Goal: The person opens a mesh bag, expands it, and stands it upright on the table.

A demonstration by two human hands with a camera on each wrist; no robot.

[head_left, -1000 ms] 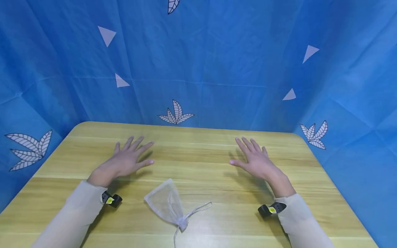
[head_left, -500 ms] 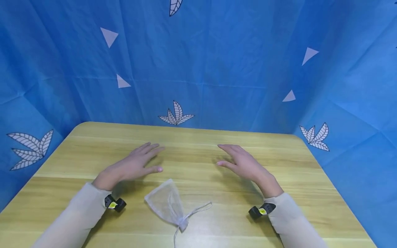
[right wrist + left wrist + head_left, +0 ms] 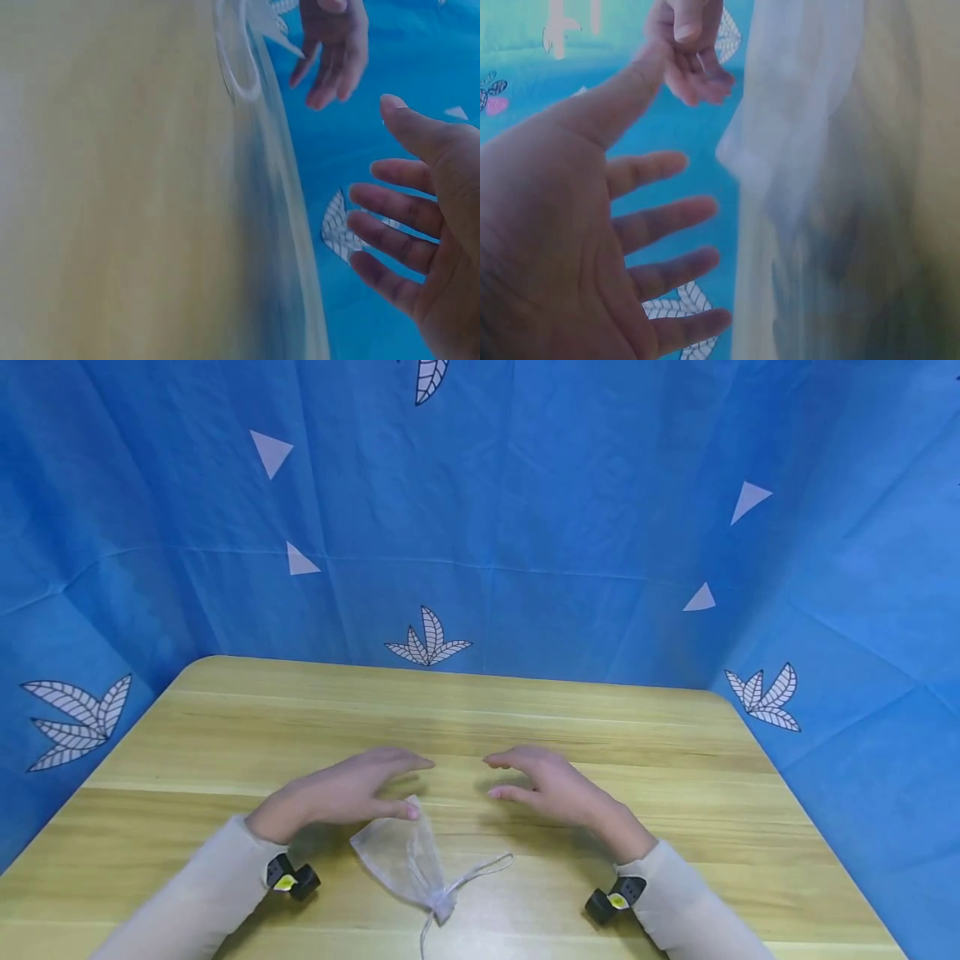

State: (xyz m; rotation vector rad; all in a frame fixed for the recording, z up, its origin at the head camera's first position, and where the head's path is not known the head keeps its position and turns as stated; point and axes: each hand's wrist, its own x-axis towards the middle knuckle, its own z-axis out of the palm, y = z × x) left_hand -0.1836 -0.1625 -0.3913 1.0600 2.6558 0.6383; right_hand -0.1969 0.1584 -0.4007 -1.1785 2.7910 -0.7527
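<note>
Head view: a translucent white mesh pouch (image 3: pixel 397 856) lies on the wood-grain table (image 3: pixel 675 777), its wide end directed away from the person and its neck gathered. From the neck, a drawstring cord (image 3: pixel 486 865) extends to the right in a loop; a second strand runs toward the near side.

Left hand (image 3: pixel 348 789): positioned above the table, fingers spread, thumb set apart (the left wrist view shows the palm plainly). Its thumb tip overlaps the pouch's far corner; from where I stand, contact cannot be confirmed.

Right hand (image 3: pixel 551 785): positioned opposite, palm turned inward, fingers slightly bent and separated, thumb extended. It sits to the right of the pouch, apart from it. A gap remains between the two sets of fingertips.

Each wrist carries a strapped black device (image 3: pixel 292 877) below a pale sleeve (image 3: pixel 198 889). A blue curtain (image 3: pixel 525 485) with leaf and triangle prints stands behind.
</note>
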